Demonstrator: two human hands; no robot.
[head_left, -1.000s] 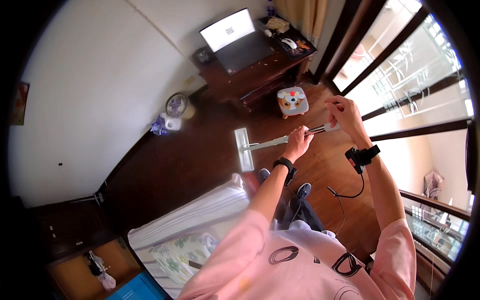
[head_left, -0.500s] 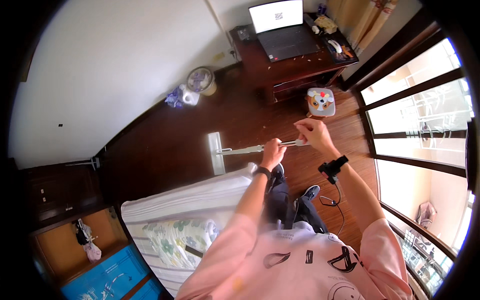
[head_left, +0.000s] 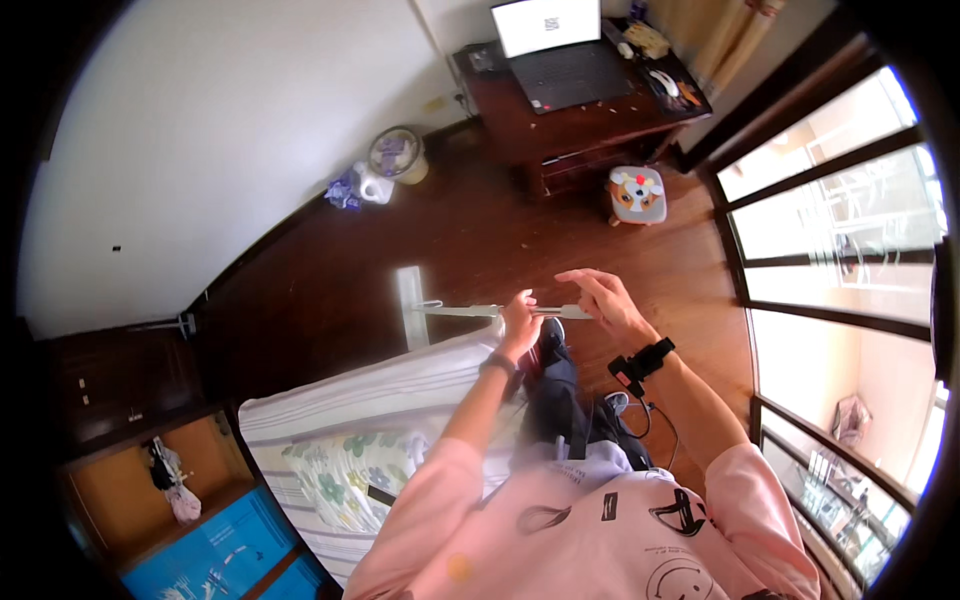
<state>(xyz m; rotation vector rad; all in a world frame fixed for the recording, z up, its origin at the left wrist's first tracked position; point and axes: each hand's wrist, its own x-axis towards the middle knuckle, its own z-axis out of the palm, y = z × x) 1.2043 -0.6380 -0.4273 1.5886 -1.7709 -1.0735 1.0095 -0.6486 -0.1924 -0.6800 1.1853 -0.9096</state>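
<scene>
A flat mop (head_left: 465, 310) with a pale, wide rectangular head lies out to the left over the dark wooden floor, its head just beyond the bed's corner. My left hand (head_left: 520, 325) is closed around the middle of its handle. At the handle's upper end is my right hand (head_left: 608, 308), its lower fingers curled round the end and its index finger stretched out to the left. The mop head looks slightly blurred.
A bed (head_left: 380, 390) with striped sheets is close on the left. Ahead stand a desk (head_left: 560, 135) with a laptop (head_left: 565, 75), a small dog-face stool (head_left: 637, 195) and a waste bin (head_left: 397, 155) beside a white jug (head_left: 374, 186). Windows (head_left: 830, 280) line the right.
The mop and both hands have shifted left and slightly toward me. My right index finger now sticks out straighter. The view has also moved a little.
</scene>
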